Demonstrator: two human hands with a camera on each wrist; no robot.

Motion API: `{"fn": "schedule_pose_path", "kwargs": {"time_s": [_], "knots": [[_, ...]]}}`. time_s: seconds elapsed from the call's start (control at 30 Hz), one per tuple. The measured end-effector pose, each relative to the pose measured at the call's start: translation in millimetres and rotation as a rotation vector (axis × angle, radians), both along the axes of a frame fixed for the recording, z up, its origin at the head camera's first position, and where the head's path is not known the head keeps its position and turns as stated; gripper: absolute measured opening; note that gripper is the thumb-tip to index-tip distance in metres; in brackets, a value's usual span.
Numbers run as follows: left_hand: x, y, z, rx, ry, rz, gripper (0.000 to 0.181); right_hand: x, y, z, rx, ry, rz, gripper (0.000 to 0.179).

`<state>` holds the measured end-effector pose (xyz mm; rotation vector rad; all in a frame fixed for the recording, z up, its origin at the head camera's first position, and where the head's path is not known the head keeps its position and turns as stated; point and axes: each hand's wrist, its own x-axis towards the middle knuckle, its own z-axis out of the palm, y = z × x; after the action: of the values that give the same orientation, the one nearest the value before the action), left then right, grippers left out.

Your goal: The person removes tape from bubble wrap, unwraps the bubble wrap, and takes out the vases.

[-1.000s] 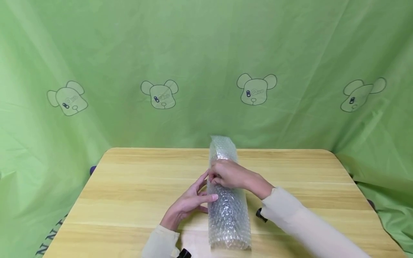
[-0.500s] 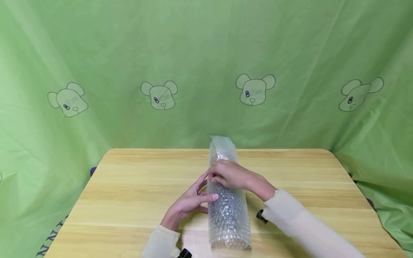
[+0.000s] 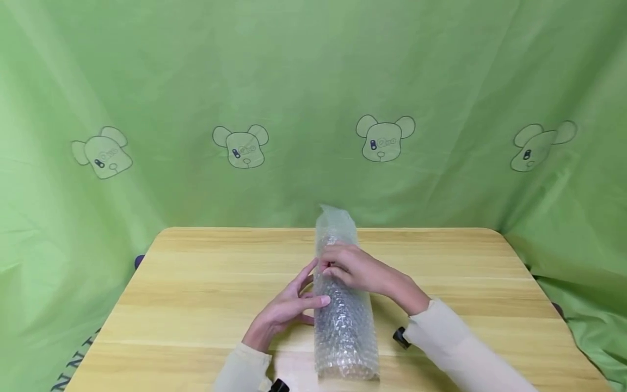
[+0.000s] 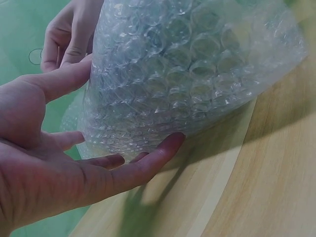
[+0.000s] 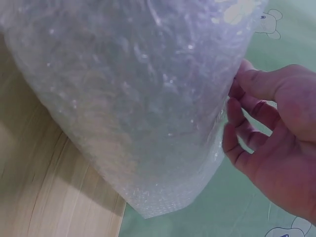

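Note:
A long roll of clear bubble wrap [image 3: 345, 335] lies lengthwise on the wooden table, its far end reaching the back edge. Against its left side rests my left hand [image 3: 284, 309], thumb on the upper surface and the other fingers spread lower down. These fingers [image 4: 148, 165] look mostly straight in the left wrist view. My right hand [image 3: 362, 270] lies over the roll's middle, fingers bent. Thumb and forefinger appear to pinch the wrap near its left side; in the right wrist view the right hand [image 5: 284, 113] partly hides this spot behind the film. Whether anything is inside the roll cannot be told.
The light wooden table [image 3: 196, 283] has rounded back corners. Behind and beside it hangs a green cloth [image 3: 303, 81] printed with bear heads. Small black devices, one a wrist camera [image 3: 401, 337], sit below each cuff.
The right hand has shifted slightly right and towards me, its thumb a little further from the fingers. The left hand and the roll have hardly moved. The head view has tilted slightly.

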<state>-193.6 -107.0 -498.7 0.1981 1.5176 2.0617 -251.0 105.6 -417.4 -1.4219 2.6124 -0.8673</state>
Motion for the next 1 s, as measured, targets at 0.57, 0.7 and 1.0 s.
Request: {"fn": "schedule_pose_path", "kwargs": {"time_s": [0.57, 0.7, 1.0], "knots": [[-1.1, -0.6, -0.5, 0.020, 0.002, -0.009, 0.098, 6.2, 17.5, 4.0, -0.100, -0.031, -0.004, 0.006], [-1.0, -0.9, -0.2, 0.018, -0.002, -0.001, 0.098, 7.8, 21.9, 3.1, -0.117, -0.037, -0.005, 0.006], [-1.6, -1.7, -0.4, 0.021, -0.001, -0.009, 0.099, 14.2, 34.9, 6.1, -0.160, -0.039, -0.039, 0.005]]}}
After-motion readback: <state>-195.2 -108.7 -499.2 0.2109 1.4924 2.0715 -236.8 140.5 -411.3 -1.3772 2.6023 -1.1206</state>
